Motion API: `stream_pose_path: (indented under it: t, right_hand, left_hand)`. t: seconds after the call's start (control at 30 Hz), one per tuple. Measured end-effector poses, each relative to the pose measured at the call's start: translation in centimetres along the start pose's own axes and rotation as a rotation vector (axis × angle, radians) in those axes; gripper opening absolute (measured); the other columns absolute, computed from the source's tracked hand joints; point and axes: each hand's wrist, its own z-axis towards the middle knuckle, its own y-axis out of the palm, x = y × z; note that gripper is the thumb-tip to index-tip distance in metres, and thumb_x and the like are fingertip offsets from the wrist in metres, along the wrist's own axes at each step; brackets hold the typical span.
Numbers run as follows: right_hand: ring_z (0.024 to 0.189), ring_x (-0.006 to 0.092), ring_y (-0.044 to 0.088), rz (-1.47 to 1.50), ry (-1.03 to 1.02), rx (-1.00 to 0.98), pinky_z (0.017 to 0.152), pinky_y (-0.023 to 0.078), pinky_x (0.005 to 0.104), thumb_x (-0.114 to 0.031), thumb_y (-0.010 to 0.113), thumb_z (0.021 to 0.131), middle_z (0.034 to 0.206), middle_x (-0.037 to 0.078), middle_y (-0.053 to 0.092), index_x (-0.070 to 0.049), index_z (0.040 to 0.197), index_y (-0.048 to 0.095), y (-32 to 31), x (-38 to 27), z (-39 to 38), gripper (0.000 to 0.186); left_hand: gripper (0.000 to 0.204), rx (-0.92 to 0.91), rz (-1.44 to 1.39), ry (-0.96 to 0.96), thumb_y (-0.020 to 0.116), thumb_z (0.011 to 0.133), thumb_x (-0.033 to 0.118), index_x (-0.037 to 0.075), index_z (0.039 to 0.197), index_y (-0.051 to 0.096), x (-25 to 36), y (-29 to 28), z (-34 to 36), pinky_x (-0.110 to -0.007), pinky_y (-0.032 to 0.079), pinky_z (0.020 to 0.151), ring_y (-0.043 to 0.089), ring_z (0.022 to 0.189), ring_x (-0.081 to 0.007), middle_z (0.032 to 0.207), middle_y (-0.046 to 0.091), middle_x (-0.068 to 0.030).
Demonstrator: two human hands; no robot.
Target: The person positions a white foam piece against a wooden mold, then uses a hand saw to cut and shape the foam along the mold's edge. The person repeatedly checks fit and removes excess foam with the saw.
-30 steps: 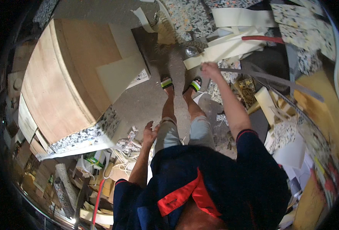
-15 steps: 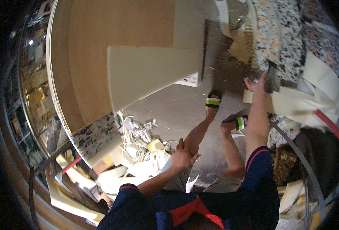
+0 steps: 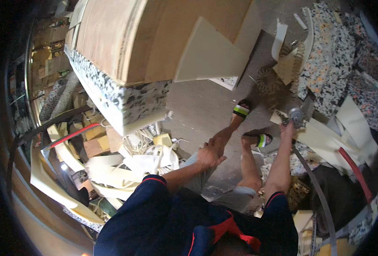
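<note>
My left hand (image 3: 210, 156) rests flat on my left knee, its fingers spread and holding nothing. On the other side, my right hand (image 3: 288, 128) is closed around a tool with a round, silvery metal top (image 3: 296, 114). The hand hides the tool's lower part, so its exact kind does not show. Beside this hand lie pale cream foam strips (image 3: 321, 135). A coiled tan hose (image 3: 269, 83) lies on the floor just beyond the tool.
A large wooden panel box with speckled foam (image 3: 155, 91) along its edge stands at the far left, a cream foam sheet (image 3: 210, 53) against it. White scraps (image 3: 150, 160) are heaped at left. Speckled foam slabs (image 3: 330, 55) lie at far right, near a red bar (image 3: 354, 174).
My right hand was reaching out with fingers apart; now it is closed on the round-topped tool, drawn nearer. My left hand stays on the knee. The view has shifted, showing more of the box's side.
</note>
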Motion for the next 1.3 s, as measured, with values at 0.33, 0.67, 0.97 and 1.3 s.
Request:
stream_pose_path:
  t: [0.33, 0.67, 0.97, 1.3]
  right_hand:
    - [0.097, 0.0456, 0.066, -1.257, -0.848, -0.296, 0.086, 0.05, 0.0495, -0.014, 0.065, 0.086, 0.103, 0.027, 0.069, 0.002, 0.124, 0.06, -6.6, -16.1, -38.3, 0.042]
    - [0.085, 0.034, 0.067, -1.245, -1.25, -0.844, 0.079, 0.052, 0.0402, -0.018, 0.081, 0.077, 0.092, 0.019, 0.069, 0.002, 0.113, 0.07, -4.4, -20.5, -59.3, 0.042]
    - [0.098, 0.0311, 0.068, -1.229, -1.221, -1.061, 0.087, 0.052, 0.0368, -0.019, 0.084, 0.076, 0.107, 0.021, 0.07, 0.006, 0.123, 0.065, -5.6, -17.3, -61.2, 0.056]
    - [0.124, 0.0411, 0.054, -0.919, -1.344, -1.369, 0.104, 0.044, 0.0451, -0.033, 0.09, 0.065, 0.135, 0.026, 0.055, 0.002, 0.146, 0.046, -8.0, -11.8, -58.4, 0.098]
  left_hand:
    - [0.078, 0.309, -0.824, 0.316, 0.051, 0.092, 0.069, 0.002, 0.132, 0.058, 2.0, -0.2, 1.8, -0.043, 0.046, 0.1, 0.059, 0.118, -0.032, 0.131, 0.06, -0.0204]
    - [0.094, -0.305, -2.161, 0.216, 0.024, 0.089, 0.086, 0.016, 0.15, 0.043, 10.3, -9.6, -10.5, -0.06, 0.036, 0.109, 0.044, 0.136, -0.0333, 0.147, 0.048, -0.0127]
    - [0.084, -0.144, -2.653, 0.319, 0.025, 0.094, 0.079, 0.016, 0.145, 0.049, 7.8, -8.1, -13.9, -0.056, 0.036, 0.114, 0.05, 0.133, -0.0337, 0.144, 0.054, -0.0098]
    - [0.082, -0.108, -2.581, 0.259, 0.021, 0.098, 0.073, 0.011, 0.142, 0.051, 4.2, -8.2, -15.3, -0.058, 0.038, 0.112, 0.053, 0.129, -0.0354, 0.139, 0.058, -0.0138]
